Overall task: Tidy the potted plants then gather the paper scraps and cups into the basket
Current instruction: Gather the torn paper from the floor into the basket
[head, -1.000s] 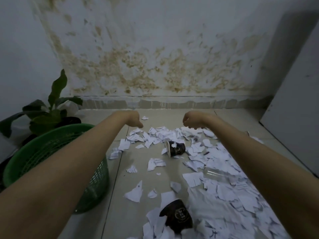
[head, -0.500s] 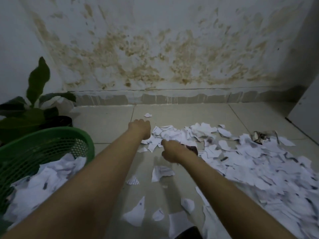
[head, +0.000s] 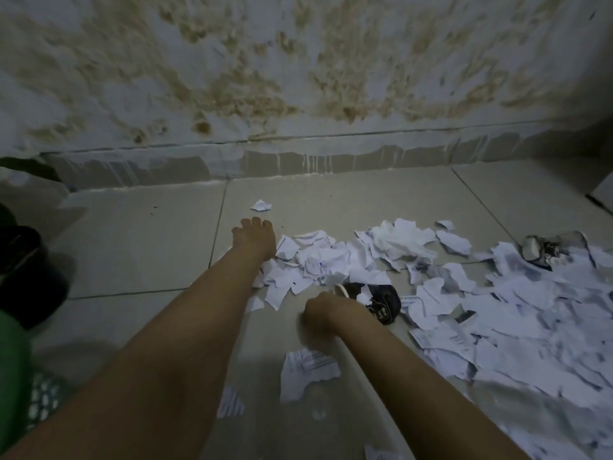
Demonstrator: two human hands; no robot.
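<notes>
The crushed black paper cup lies on its side among white paper scraps, long axis toward four o'clock, rim touching the nearer right hand; that hand's finger state is unclear. Left hand, at eleven o'clock, rests curled on scraps.

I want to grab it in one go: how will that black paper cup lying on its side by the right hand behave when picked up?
The black cup lies on its side among paper scraps, so a nudge would probably roll it. It looks like thin paper, likely light and easily crushed. A scrap resting on it may slide off. The right hand is beside its rim.
</notes>
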